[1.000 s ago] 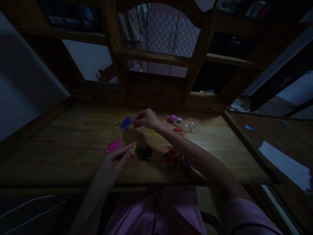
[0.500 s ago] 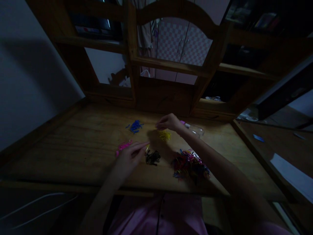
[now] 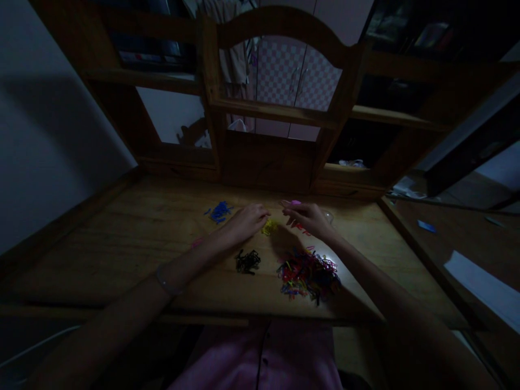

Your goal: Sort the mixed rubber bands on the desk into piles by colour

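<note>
My left hand (image 3: 252, 219) is at the left edge of a small pile of yellow pieces (image 3: 269, 227), its fingers drawn together; whatever is in them is hidden. Across the pile, my right hand (image 3: 306, 218) hovers by a few red pieces (image 3: 303, 228) with fingers bent close together, and I cannot make out what they hold. The pieces look like small narrow loops, perhaps paper clips. Nearer me lie black pieces (image 3: 247, 262) and a large mixed-colour heap (image 3: 309, 273). Blue pieces (image 3: 219, 212) lie farther left. My left forearm mostly covers the pink pieces (image 3: 197, 242).
Behind my right hand is a clear bottle (image 3: 328, 216), partly hidden, with a pink part near it. A wooden shelf unit (image 3: 268, 162) rises at the back of the desk. A side surface on the right bears white paper (image 3: 483, 287) and a blue card (image 3: 426, 226).
My left hand has moved right and away from me, from beside the black pieces to the yellow pile. My right hand has shifted right, and red pieces now show beneath it. The view has shifted slightly.
</note>
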`<act>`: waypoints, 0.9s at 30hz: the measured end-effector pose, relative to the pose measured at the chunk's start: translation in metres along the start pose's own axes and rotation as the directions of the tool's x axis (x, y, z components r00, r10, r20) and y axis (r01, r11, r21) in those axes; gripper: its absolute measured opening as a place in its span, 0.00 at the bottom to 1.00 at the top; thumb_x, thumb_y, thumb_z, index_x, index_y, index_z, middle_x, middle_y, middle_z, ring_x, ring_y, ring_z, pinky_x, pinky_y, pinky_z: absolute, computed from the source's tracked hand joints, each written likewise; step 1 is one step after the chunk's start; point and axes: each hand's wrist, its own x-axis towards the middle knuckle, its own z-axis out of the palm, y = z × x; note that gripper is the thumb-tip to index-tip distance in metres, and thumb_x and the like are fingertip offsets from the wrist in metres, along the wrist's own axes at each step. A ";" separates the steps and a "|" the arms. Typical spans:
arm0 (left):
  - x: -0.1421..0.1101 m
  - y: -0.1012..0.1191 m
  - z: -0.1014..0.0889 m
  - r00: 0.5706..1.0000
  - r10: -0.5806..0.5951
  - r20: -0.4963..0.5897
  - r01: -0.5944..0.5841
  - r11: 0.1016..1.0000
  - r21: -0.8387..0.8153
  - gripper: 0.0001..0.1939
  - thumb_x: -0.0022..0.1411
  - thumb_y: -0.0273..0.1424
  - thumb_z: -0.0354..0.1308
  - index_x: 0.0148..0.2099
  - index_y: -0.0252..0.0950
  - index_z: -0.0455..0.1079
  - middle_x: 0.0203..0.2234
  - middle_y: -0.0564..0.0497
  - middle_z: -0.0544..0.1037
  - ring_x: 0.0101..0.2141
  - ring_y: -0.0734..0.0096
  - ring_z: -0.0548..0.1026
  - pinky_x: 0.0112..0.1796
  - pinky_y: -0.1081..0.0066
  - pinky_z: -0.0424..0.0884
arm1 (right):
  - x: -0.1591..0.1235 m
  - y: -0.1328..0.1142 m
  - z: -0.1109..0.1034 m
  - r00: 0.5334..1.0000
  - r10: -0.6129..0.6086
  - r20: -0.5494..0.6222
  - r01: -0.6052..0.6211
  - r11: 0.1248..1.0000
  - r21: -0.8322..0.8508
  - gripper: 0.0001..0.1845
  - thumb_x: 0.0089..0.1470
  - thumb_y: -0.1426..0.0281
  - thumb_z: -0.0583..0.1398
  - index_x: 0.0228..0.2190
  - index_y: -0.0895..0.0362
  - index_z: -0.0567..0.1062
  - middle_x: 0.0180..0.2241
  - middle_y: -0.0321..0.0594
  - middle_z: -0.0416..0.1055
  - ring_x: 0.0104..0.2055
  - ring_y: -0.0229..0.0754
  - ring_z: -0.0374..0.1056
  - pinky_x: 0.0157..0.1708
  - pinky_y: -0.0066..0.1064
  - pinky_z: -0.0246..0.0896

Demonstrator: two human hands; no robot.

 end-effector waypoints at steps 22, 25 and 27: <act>0.004 0.071 0.026 0.942 0.243 0.232 -0.172 0.942 -0.287 0.10 0.65 0.27 0.51 0.45 0.37 0.72 0.41 0.46 0.76 0.41 0.66 0.73 0.43 0.68 0.67 | -0.179 0.039 -0.037 0.746 0.350 -0.567 -0.267 0.937 0.226 0.19 0.55 0.54 0.59 0.34 0.57 0.79 0.30 0.41 0.73 0.29 0.41 0.67 0.29 0.30 0.61; 0.000 0.066 0.024 0.949 0.198 0.247 -0.122 0.949 -0.292 0.10 0.66 0.30 0.51 0.45 0.38 0.73 0.40 0.47 0.76 0.41 0.66 0.73 0.43 0.68 0.67 | -0.179 0.041 -0.038 0.752 0.351 -0.558 -0.252 0.935 0.249 0.18 0.55 0.55 0.59 0.35 0.57 0.79 0.29 0.40 0.73 0.30 0.41 0.67 0.30 0.30 0.61; -0.006 0.063 0.023 0.954 0.143 0.263 -0.063 0.955 -0.289 0.11 0.66 0.33 0.51 0.43 0.39 0.74 0.38 0.49 0.77 0.40 0.67 0.73 0.42 0.69 0.67 | -0.180 0.042 -0.039 0.758 0.359 -0.544 -0.248 0.931 0.268 0.18 0.55 0.55 0.60 0.35 0.57 0.79 0.29 0.40 0.72 0.30 0.40 0.66 0.30 0.29 0.61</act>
